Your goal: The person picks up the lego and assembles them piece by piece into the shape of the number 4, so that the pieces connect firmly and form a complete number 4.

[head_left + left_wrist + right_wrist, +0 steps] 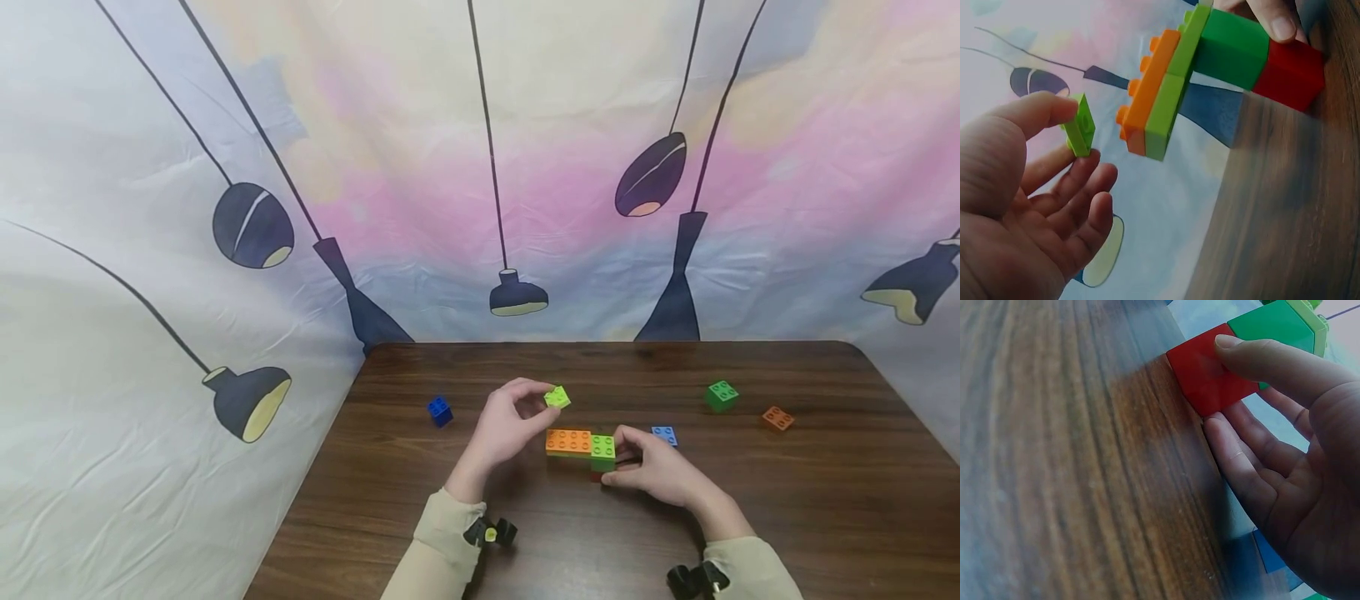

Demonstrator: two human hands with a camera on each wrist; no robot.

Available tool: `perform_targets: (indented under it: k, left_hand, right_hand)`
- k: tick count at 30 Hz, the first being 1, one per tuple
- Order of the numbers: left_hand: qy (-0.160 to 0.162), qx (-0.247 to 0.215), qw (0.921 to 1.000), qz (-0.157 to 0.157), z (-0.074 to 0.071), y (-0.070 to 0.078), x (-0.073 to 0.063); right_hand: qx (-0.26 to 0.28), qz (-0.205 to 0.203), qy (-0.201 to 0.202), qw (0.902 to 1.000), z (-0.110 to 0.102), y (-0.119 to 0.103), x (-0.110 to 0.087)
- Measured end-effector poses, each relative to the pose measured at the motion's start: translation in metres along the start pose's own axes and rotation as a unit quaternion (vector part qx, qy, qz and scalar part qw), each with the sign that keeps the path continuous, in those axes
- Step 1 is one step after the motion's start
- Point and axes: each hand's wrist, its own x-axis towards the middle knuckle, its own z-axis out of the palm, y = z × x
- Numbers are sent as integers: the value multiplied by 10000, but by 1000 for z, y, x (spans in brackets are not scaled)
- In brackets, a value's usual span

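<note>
Through the head view I am watching a loose lime brick (557, 397) near the middle of the frame, tilted and apart from the stack; the left hand (513, 421) is pinching it between thumb and forefinger, the remaining fingers curling loosely. Just below it in the frame an orange brick (568, 442) is riding on a lime layer (1165, 119), which is jutting leftward from a green block (1232, 47), and a red block (1288, 78) is serving as foot, seemingly resting on the bench (352, 517). The right hand (660, 468) is grasping that foot with thumb and fingers. I am reading this as a joining step, one hand bracing, the other offering; the next move, I am judging, is calling for squaring the brick to the studs and pressing gently, since the overhang is inviting a tip. A light blue brick (664, 435) is lying just beyond the right hand, crowding that side; a dark blue brick (440, 412) is sitting left of the left hand, with open wood between. The bench's far edge is crossing mid-frame before a painted cloth (420, 158), its left edge slanting toward the lower left.
</note>
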Motion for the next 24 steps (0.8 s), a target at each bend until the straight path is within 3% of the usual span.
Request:
perform_targets:
  k: [4,15,24]
  left_hand:
    - [-243,47,9991,336,3,4,-2]
    - [-742,122,9945,728,16,14,-6]
    - [-872,315,9905,1013,25,18,-10]
  right_hand:
    - [-37,62,-6,10000,0,0,0]
    - [17,17,-110,9999,-1,-2,-1]
    - [119,-51,-199,9997,-2,0,-1]
